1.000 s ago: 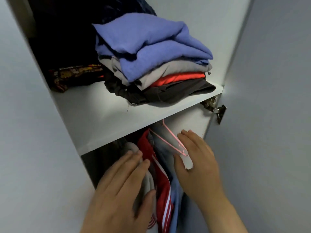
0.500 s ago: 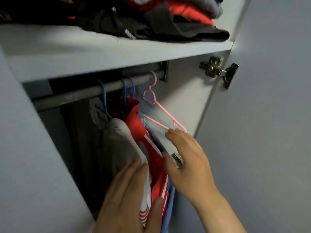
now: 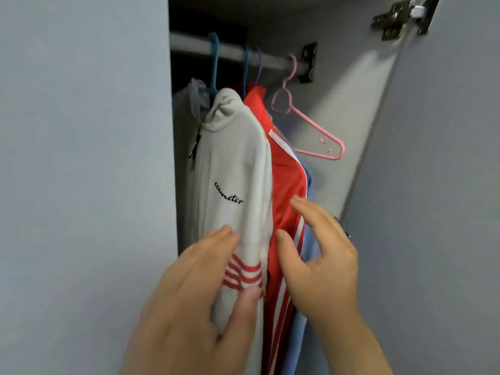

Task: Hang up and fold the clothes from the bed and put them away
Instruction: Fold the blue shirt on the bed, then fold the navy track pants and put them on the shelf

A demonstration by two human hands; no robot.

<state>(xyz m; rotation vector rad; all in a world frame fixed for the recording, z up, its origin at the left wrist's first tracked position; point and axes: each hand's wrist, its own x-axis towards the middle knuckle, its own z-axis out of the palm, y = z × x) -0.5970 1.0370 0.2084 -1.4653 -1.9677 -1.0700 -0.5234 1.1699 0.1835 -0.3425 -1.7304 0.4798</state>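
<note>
Inside the open wardrobe, a white hoodie (image 3: 238, 158) with red sleeve stripes hangs from the rail (image 3: 235, 51). A red jacket (image 3: 286, 180) with white stripes hangs right of it, then a blue garment (image 3: 311, 239). An empty pink hanger (image 3: 305, 123) hangs at the rail's right end. My left hand (image 3: 194, 301) holds the hoodie's sleeve between fingers and thumb. My right hand (image 3: 319, 255) lies against the red jacket with straight, spread fingers.
A grey wardrobe panel (image 3: 81, 171) fills the left. The open door (image 3: 438, 198) stands on the right, with a metal hinge (image 3: 400, 17) at the top. Teal, blue and purple hanger hooks (image 3: 215, 58) sit on the rail.
The view dropped from the shelf of folded clothes to the rail. My right hand left the pink hanger and came down onto the red jacket. My left hand took hold of the hoodie sleeve.
</note>
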